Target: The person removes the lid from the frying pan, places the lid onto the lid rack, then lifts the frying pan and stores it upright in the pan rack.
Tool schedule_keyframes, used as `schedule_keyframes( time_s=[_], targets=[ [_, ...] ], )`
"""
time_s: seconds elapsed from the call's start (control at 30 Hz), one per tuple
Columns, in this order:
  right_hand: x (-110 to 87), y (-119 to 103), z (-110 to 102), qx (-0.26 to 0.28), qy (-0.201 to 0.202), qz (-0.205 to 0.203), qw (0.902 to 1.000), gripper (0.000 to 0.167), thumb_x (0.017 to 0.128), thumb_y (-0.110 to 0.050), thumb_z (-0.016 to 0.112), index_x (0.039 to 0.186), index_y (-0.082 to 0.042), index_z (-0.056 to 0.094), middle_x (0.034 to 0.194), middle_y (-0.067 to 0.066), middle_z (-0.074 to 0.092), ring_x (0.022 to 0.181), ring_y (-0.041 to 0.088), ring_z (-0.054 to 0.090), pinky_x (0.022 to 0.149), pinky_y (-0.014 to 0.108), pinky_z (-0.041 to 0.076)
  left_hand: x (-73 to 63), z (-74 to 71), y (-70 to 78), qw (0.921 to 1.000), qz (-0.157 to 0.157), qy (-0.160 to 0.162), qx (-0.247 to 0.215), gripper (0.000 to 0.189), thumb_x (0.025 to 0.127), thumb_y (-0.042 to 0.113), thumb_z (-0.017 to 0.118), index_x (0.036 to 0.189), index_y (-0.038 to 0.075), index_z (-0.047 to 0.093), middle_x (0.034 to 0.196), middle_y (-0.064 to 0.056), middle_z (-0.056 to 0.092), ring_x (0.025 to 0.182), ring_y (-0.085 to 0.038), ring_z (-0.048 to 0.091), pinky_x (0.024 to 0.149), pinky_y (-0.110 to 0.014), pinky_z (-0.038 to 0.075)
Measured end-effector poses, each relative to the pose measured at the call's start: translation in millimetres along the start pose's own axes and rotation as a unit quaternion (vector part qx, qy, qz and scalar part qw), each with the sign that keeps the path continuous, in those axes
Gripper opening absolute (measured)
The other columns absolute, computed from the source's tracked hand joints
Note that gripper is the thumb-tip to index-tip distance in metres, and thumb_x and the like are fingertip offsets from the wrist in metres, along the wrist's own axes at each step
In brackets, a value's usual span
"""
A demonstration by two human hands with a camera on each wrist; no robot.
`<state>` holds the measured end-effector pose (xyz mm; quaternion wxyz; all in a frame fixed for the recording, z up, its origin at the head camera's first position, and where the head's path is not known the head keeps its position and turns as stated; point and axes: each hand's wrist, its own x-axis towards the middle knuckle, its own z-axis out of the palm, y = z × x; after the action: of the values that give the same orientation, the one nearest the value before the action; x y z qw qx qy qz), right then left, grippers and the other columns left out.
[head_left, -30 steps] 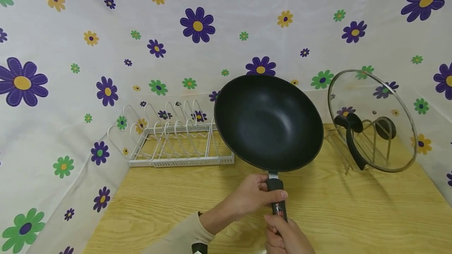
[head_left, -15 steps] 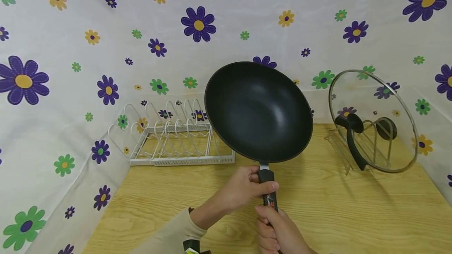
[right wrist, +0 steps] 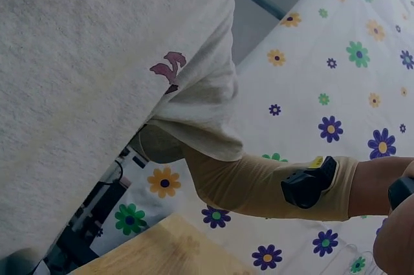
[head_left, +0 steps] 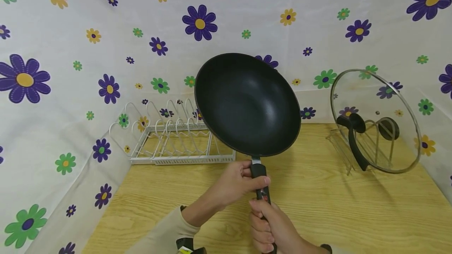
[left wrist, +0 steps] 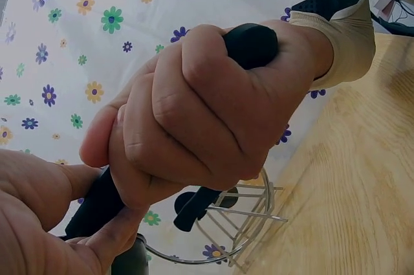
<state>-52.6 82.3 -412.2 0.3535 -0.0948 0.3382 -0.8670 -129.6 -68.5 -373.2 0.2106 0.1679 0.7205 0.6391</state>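
Observation:
A black wok (head_left: 247,105) is held up above the table, its dark inside facing me and its handle (head_left: 259,171) pointing down. Near the pan end of that handle my left hand (head_left: 234,183) grips it, thumb laid across the front. Lower down, my right hand (head_left: 270,222) wraps its fingers round the same handle. The left wrist view gives a close look at the right hand (left wrist: 187,107) curled round the grip, with the handle's end (left wrist: 252,45) sticking out past it. In the right wrist view a piece of a hand (right wrist: 396,236) shows at the edge.
A white wire dish rack (head_left: 183,160) stands at the back left, partly behind the wok. At the right, a glass lid (head_left: 399,156) with a metal rim leans in a wire stand (head_left: 347,160). A flowered cloth (head_left: 226,11) hangs behind the wooden table (head_left: 335,207).
Both hands have carried the wok up and to the left, so it now overlaps the right end of the dish rack. The grip on the handle looks the same.

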Motion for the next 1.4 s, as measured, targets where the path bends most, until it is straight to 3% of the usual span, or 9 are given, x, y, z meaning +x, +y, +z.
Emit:
schedule_keyframes(
  time_s=[0.5,0.8,1.03,1.4],
  targets=[
    [17.2,5.7,3.5,0.036,-0.089,-0.031,0.9948,0.037,0.109,-0.018,0.033,0.074,-0.022,0.041,0.053,-0.014,0.033,0.041,-0.002,0.027,0.038,0.014,0.023,-11.4,-14.6,10.3,0.9996,0.002,0.024,-0.014,0.033,0.094,0.011,0.074,0.118,-0.008,0.063,0.099,-0.014,0.077,0.084,-0.013,0.072,0.078,-0.028,0.058],
    [25.3,3.9,11.1,0.046,-0.089,-0.012,0.9949,0.035,0.109,-0.021,0.036,0.075,-0.022,0.041,0.054,-0.014,0.033,0.041,-0.001,0.027,0.039,0.013,0.025,-17.1,-26.3,11.9,0.9985,0.0,0.029,-0.048,0.04,0.094,0.008,0.073,0.126,-0.012,0.059,0.108,-0.019,0.075,0.092,-0.015,0.071,0.084,-0.028,0.058],
    [34.9,3.4,14.8,0.054,-0.122,-0.013,0.991,0.033,0.109,-0.02,0.033,0.077,-0.022,0.04,0.055,-0.014,0.03,0.042,-0.001,0.024,0.039,0.012,0.022,-22.2,-33.6,14.3,0.9951,0.026,0.037,-0.088,0.04,0.094,0.004,0.073,0.125,-0.015,0.058,0.103,-0.009,0.075,0.096,-0.014,0.072,0.085,-0.029,0.059],
    [50.8,5.1,19.0,0.08,-0.176,-0.001,0.9812,0.033,0.109,-0.023,0.037,0.076,-0.022,0.037,0.055,-0.013,0.028,0.042,0.0,0.021,0.039,0.013,0.019,-31.7,-46.1,20.6,0.9948,0.032,0.065,-0.071,0.039,0.095,0.005,0.071,0.124,-0.017,0.058,0.1,-0.007,0.075,0.092,-0.013,0.072,0.083,-0.03,0.06]
  ],
)
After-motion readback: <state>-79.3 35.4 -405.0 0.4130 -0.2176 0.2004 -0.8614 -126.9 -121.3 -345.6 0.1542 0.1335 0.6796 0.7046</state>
